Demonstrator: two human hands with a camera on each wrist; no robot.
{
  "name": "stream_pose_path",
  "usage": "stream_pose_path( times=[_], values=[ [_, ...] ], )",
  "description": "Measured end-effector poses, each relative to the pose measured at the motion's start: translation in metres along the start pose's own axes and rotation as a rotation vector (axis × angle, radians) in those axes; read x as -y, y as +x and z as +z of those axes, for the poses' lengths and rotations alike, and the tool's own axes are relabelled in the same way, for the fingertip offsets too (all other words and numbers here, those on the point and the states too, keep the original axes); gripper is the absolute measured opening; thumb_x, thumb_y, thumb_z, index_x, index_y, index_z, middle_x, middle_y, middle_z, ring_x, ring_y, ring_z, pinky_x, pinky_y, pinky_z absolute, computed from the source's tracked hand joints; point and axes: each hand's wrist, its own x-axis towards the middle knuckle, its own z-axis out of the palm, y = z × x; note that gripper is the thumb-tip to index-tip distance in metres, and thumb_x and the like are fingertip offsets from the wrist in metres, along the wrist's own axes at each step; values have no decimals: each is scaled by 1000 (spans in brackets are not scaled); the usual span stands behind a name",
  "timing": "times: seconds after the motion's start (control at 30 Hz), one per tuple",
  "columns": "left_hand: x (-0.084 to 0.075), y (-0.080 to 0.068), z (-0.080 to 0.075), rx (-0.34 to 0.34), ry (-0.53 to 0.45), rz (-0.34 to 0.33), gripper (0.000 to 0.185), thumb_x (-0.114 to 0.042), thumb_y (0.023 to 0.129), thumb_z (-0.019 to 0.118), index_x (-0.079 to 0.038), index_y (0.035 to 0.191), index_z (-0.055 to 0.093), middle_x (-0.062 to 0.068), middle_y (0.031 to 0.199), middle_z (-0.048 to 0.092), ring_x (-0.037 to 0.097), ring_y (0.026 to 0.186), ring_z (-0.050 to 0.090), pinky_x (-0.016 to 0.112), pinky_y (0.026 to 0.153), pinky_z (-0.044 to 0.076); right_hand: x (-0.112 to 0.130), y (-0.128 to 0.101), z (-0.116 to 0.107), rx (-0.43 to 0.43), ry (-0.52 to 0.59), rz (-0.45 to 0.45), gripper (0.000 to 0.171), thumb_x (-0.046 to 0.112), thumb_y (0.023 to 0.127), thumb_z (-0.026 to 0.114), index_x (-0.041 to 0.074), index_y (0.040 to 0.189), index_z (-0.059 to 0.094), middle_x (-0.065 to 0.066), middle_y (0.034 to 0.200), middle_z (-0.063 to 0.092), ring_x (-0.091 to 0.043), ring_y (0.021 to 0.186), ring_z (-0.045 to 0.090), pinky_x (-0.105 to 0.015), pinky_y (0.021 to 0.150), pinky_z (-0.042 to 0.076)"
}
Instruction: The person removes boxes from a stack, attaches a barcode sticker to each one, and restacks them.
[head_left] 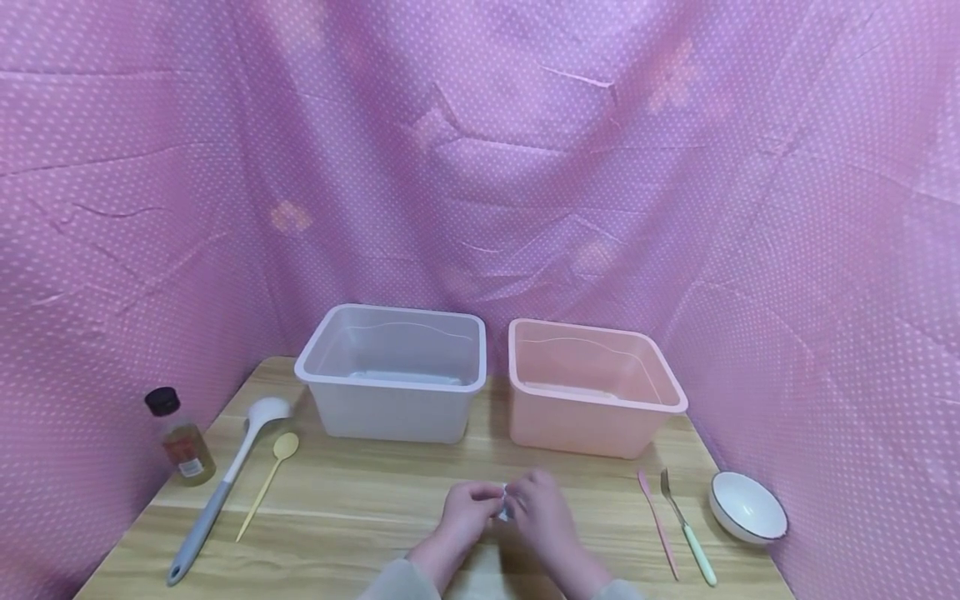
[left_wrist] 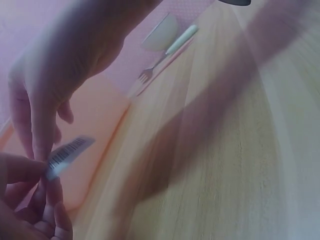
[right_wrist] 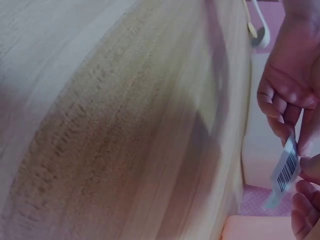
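On the bench [head_left: 360, 508], from the left, stood a bottle [head_left: 180, 437], a ladle [head_left: 225, 483], a yellow spoon [head_left: 268, 483], a clear tub [head_left: 393, 371] and a pink tub [head_left: 592, 387]. In front, the left hand [head_left: 468, 508] and right hand [head_left: 540, 512] met, both pinching a small barcode tag [left_wrist: 67, 154] between fingertips, just above the wood. So slight a pinch could let the tag slip or tear if the hands pulled apart unevenly. Right of them lay a pink utensil [head_left: 657, 523], a fork [head_left: 686, 525] and a bowl [head_left: 747, 507].

Wooden table [head_left: 360, 508]: two tubs, bottle, ladle, spoon, fork, bowl.
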Motion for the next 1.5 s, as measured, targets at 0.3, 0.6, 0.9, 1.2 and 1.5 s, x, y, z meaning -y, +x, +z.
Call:
stream_pose_path(
  times=[0.3, 0.6, 0.9, 1.2, 1.5],
  values=[
    [0, 0, 2, 15, -6, 61, 17, 4, 79, 69, 2, 96, 72, 6, 92, 69, 18, 85, 61, 33, 76, 51, -5, -2, 5, -6, 47, 42, 7, 7, 83, 75, 12, 87, 72, 5, 90, 57, -16, 86, 57, -38, 75, 53],
    [1, 2, -2, -19, 65, 10, 19, 1, 80, 70, -3, 98, 73, 4, 95, 68, 19, 89, 61, 36, 78, 51, -11, 0, 3, -17, 204, 248, 3, 11, 90, 68, 11, 93, 69, 9, 84, 60, -11, 80, 57, -35, 73, 51],
    [15, 7, -6, -137, 87, 33, 27, 3, 74, 73, 3, 100, 66, 3, 80, 66, 15, 73, 59, 29, 65, 51, -16, 7, -12, -43, 319, 322, 5, 4, 90, 65, 7, 93, 67, 2, 83, 64, -14, 74, 57, -29, 63, 50],
    [19, 8, -5, -258, 221, -48, 27, -3, 74, 76, -6, 94, 58, 3, 81, 61, 19, 72, 56, 35, 66, 46, -22, 12, -18, -55, 377, 415, 4, 6, 92, 64, 8, 94, 67, -1, 86, 66, -18, 76, 58, -29, 62, 50],
    [30, 8, -10, -329, 549, -61, 26, -12, 74, 77, -17, 76, 52, -3, 67, 52, 18, 62, 49, 35, 59, 38, -20, 10, -18, -82, 388, 391, 3, 6, 90, 65, 4, 91, 67, 0, 80, 63, -17, 72, 57, -28, 59, 48]
  ],
)
